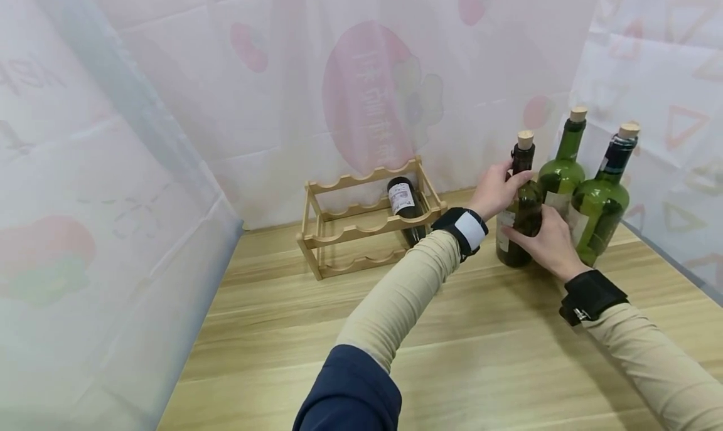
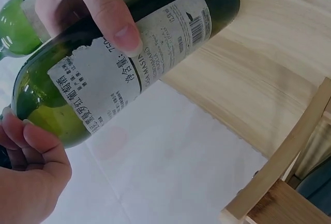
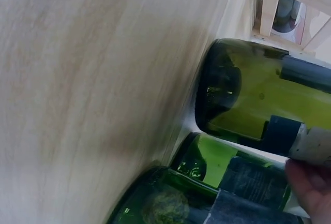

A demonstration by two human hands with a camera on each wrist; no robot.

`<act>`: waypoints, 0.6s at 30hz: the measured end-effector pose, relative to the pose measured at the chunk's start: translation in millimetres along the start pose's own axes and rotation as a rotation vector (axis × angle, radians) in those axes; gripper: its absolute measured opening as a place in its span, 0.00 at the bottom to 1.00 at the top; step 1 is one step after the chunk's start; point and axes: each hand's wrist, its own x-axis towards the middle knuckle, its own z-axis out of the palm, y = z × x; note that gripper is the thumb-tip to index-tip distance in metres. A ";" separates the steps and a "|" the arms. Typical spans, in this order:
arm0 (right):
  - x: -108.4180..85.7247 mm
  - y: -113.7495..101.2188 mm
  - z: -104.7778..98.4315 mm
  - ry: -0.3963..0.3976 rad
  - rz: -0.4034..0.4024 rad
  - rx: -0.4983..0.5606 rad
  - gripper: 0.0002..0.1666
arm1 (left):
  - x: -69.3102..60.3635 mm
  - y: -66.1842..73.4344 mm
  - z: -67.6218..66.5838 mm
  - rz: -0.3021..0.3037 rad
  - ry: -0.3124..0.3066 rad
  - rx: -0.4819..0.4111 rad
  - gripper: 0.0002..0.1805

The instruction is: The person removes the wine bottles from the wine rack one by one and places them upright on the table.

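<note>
A dark green wine bottle (image 1: 525, 218) with a cork stands nearly upright at the right of the table. My left hand (image 1: 497, 191) pinches it around the shoulder and lower neck. Lower down, my right hand (image 1: 552, 243) grips the body, its thumb across the white label (image 2: 116, 81) in the left wrist view. Two corked green wine bottles, one behind (image 1: 560, 170) and one to the right (image 1: 601, 205), stand close beside my right hand. The right wrist view shows the held bottle's base (image 3: 220, 89) at the tabletop; whether it touches is unclear.
A two-tier wooden wine rack (image 1: 353, 233) stands left of the hands, against the back sheet. Another wine bottle (image 1: 402, 199) lies in its right-hand slot. Printed white sheets (image 1: 271, 105) wall in the wooden table (image 1: 271, 330) at the back and sides.
</note>
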 end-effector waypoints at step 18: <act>-2.7 -10.7 -10.2 -0.068 0.146 -0.088 0.51 | 22.9 1.7 14.0 0.023 -0.018 0.033 0.16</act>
